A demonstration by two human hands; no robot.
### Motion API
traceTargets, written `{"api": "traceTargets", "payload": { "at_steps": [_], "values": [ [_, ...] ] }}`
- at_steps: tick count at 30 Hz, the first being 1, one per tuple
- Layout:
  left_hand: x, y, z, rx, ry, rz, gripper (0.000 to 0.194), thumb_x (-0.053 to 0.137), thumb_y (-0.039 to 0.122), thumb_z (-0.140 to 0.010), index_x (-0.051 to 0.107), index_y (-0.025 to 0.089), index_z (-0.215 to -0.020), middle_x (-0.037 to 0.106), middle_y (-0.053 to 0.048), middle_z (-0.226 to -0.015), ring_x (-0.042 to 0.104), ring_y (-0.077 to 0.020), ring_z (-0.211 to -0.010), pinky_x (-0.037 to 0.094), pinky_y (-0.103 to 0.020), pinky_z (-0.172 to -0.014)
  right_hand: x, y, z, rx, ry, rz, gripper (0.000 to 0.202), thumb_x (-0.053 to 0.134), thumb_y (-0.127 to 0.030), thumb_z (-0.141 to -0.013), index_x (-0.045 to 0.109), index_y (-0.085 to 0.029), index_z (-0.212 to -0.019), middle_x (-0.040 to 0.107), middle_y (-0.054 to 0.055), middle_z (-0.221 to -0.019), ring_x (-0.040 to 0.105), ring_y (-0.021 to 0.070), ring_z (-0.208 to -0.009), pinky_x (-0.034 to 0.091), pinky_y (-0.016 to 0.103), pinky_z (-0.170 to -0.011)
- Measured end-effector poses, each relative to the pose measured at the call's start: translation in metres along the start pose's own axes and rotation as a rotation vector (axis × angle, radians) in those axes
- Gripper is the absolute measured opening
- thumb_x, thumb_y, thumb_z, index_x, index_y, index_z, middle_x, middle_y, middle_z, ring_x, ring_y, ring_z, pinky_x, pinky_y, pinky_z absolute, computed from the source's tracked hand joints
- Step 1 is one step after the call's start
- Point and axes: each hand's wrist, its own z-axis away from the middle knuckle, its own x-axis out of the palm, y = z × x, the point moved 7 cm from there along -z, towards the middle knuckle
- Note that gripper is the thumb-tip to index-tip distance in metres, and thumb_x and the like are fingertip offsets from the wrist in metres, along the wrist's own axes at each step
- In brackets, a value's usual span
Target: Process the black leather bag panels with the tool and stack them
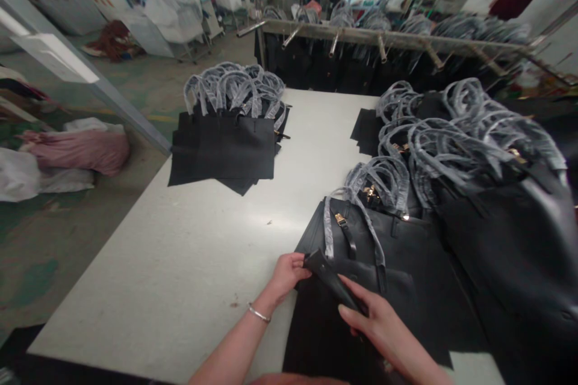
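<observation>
My left hand [286, 277], with a silver bangle at the wrist, pinches the far corner of a folded black leather piece [333, 281]. My right hand [379, 317] is closed round the same piece lower down, thumb on top. A small round mark shows near its far end; its lower part is hidden behind my right hand. Beneath it lies a stack of flat black bag panels [428, 277]. The top panel has a plastic-wrapped handle [328, 231] and a short strap with a gold buckle [340, 219].
Another pile of black panels [226, 144] with wrapped handles lies at the table's far left. Black bags [510, 222] are heaped on the right. Beyond the white table [189, 264] stands a metal rack [361, 33] with protruding pegs. A slanted metal post [121, 105] rises on the left.
</observation>
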Motion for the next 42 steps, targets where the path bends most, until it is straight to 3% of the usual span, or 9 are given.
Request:
{"api": "traceTargets", "payload": {
  "at_steps": [7, 15, 20, 23, 27, 31, 34, 38, 42],
  "values": [
    [0.012, 0.012, 0.005, 0.090, -0.038, -0.041, 0.023, 0.071, 0.023, -0.066, 0.073, 0.012, -0.086, 0.071, -0.003, -0.078, 0.062, -0.0163, -0.070, 0.045, -0.024, -0.065, 0.000, -0.004, 0.005, 0.026, -0.033, -0.059, 0.064, 0.063, -0.032, -0.076, 0.049, -0.017, -0.137, 0.059, -0.002, -0.070, 0.051, 0.0114, -0.054, 0.042, 0.024, -0.051],
    [0.023, 0.009, 0.006, 0.109, -0.009, -0.017, 0.027, 0.076, 0.023, -0.060, 0.073, 0.013, -0.084, 0.071, -0.004, -0.079, 0.063, -0.0189, -0.075, 0.048, -0.027, -0.069, 0.000, -0.011, 0.013, 0.000, 0.020, -0.086, 0.064, 0.065, -0.035, -0.073, 0.053, -0.018, -0.134, 0.060, -0.003, -0.068, 0.051, 0.0118, -0.053, 0.042, 0.024, -0.051],
    [0.030, 0.005, 0.010, 0.075, -0.022, 0.123, 0.041, 0.078, 0.024, -0.061, 0.071, 0.011, -0.098, 0.072, -0.008, -0.084, 0.064, -0.0175, -0.071, 0.047, -0.027, -0.068, -0.026, -0.005, 0.016, 0.001, 0.225, -0.090, 0.073, 0.064, -0.043, -0.073, 0.048, -0.014, -0.137, 0.057, -0.005, -0.058, 0.052, 0.0141, -0.053, 0.041, 0.025, -0.051],
    [0.030, 0.006, 0.010, 0.091, -0.003, 0.114, 0.038, 0.075, 0.022, -0.064, 0.070, 0.011, -0.100, 0.071, -0.007, -0.086, 0.063, -0.0176, -0.070, 0.047, -0.026, -0.066, -0.029, 0.003, 0.022, 0.034, 0.180, -0.112, 0.075, 0.065, -0.044, -0.072, 0.046, -0.013, -0.139, 0.056, -0.005, -0.056, 0.052, 0.0141, -0.052, 0.041, 0.024, -0.050],
    [0.033, 0.013, 0.012, 0.205, 0.030, -0.187, 0.023, 0.063, 0.020, -0.073, 0.072, 0.014, -0.093, 0.069, -0.004, -0.080, 0.061, -0.0182, -0.072, 0.046, -0.027, -0.065, -0.017, 0.007, 0.030, 0.029, 0.075, -0.131, 0.074, 0.067, -0.039, -0.070, 0.049, -0.011, -0.136, 0.060, -0.002, -0.065, 0.051, 0.0128, -0.053, 0.042, 0.025, -0.051],
    [0.046, 0.020, 0.022, 0.480, 0.158, -0.803, 0.027, 0.049, 0.013, -0.082, 0.072, 0.019, -0.096, 0.063, -0.005, -0.082, 0.056, -0.0187, -0.080, 0.044, -0.029, -0.074, -0.033, 0.008, 0.034, 0.030, 0.235, -0.152, 0.079, 0.066, -0.044, -0.071, 0.045, -0.011, -0.138, 0.057, -0.004, -0.059, 0.052, 0.0140, -0.055, 0.042, 0.024, -0.051],
    [0.067, 0.004, 0.023, 0.595, 0.076, -1.142, 0.038, 0.046, 0.005, -0.079, 0.068, 0.020, -0.106, 0.059, -0.006, -0.087, 0.054, -0.0189, -0.084, 0.044, -0.029, -0.076, -0.053, 0.021, 0.041, 0.092, 0.290, -0.149, 0.084, 0.066, -0.049, -0.070, 0.040, -0.012, -0.141, 0.056, -0.005, -0.055, 0.052, 0.0145, -0.052, 0.041, 0.024, -0.048],
    [0.069, -0.013, 0.014, 0.543, 0.079, -1.182, 0.039, 0.051, 0.008, -0.075, 0.064, 0.021, -0.110, 0.056, -0.004, -0.087, 0.054, -0.0179, -0.083, 0.045, -0.028, -0.076, -0.057, 0.051, 0.048, 0.141, 0.236, -0.095, 0.080, 0.067, -0.047, -0.069, 0.046, -0.012, -0.138, 0.059, -0.004, -0.058, 0.052, 0.0131, -0.049, 0.041, 0.023, -0.046],
    [0.065, -0.009, 0.010, 0.492, 0.051, -1.121, 0.036, 0.057, 0.018, -0.074, 0.059, 0.021, -0.109, 0.056, -0.003, -0.091, 0.055, -0.0179, -0.084, 0.045, -0.028, -0.076, -0.039, 0.077, 0.039, 0.151, 0.172, -0.142, 0.077, 0.066, -0.045, -0.070, 0.047, -0.012, -0.137, 0.062, -0.002, -0.065, 0.053, 0.0116, -0.047, 0.041, 0.023, -0.044]
  ]
}}
